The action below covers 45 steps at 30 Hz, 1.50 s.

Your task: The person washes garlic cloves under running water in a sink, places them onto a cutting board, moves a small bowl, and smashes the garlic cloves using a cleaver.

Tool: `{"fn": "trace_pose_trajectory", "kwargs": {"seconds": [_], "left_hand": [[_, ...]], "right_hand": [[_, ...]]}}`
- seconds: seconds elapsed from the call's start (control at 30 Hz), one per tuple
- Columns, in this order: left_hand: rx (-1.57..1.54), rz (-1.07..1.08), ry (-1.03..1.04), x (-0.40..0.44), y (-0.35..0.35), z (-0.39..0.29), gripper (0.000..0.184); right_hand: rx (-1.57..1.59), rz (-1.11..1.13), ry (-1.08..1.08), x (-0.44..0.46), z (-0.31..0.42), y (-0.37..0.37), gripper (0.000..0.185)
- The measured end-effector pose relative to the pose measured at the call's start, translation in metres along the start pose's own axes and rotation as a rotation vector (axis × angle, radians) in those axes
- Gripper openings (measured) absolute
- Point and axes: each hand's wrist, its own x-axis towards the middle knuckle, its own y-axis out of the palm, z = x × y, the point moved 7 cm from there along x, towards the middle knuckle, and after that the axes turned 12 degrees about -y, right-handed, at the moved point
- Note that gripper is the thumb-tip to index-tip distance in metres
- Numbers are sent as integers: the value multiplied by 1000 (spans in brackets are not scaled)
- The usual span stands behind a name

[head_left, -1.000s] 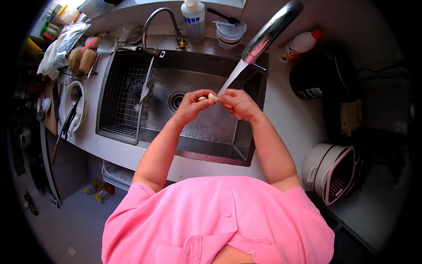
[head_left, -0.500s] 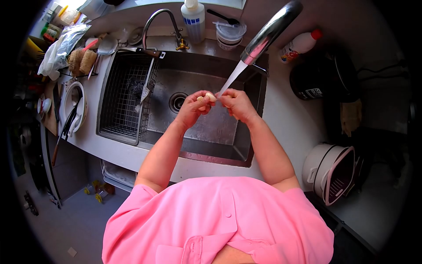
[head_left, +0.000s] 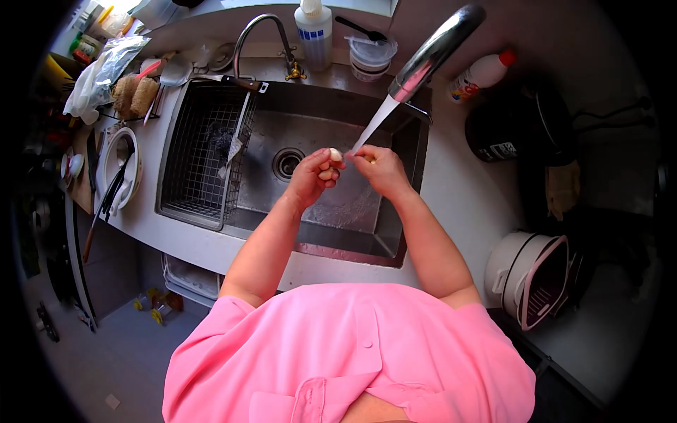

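Note:
Over the metal sink [head_left: 310, 134], my left hand [head_left: 315, 176] is closed round small pale pieces that look like garlic cloves; one whitish clove [head_left: 335, 154] shows at its fingertips. My right hand [head_left: 379, 169] is close beside it on the right, fingers curled, with a bit of something pale and yellowish showing between them. A stream of water [head_left: 374, 125] from the large chrome faucet [head_left: 434, 53] falls at the fingertips of my right hand. The drain [head_left: 288, 163] lies left of my left hand.
A wire rack [head_left: 201, 155] fills the sink's left side, with a knife [head_left: 243, 83] across its back edge. Behind stand a thin curved tap [head_left: 261, 20], a clear bottle [head_left: 314, 39] and lidded tubs [head_left: 370, 58]. A black appliance [head_left: 518, 127] is at right, a white bowl [head_left: 134, 169] at left.
My hands have moved slightly apart. The whitish clove now stands more upright at my left fingertips, and my right hand has turned a little, with its fingers more curled.

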Motion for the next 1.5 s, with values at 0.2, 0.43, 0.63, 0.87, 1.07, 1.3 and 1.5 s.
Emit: {"fn": "trace_pose_trajectory", "kwargs": {"seconds": [0.2,0.43,0.63,0.87,1.07,1.3,1.5], "left_hand": [[-80,-32,-41,-4,3,4,27],[-11,-2,-30,2,10,8,30],[-74,20,-60,2,9,14,33],[-67,9,-48,-4,11,8,38],[-70,35,6,-1,8,7,30],[-18,-12,-56,5,9,18,24],[398,-181,-132,12,5,12,21]], "right_hand": [[-60,35,106,-1,2,-4,23],[-133,-39,-118,-6,17,3,25],[-27,-76,-195,-5,14,8,24],[-121,-87,-86,-6,0,-1,21],[-146,-44,-215,-14,27,0,15],[-197,-32,-259,-10,16,1,15],[-405,109,-345,-1,4,14,17]]}}
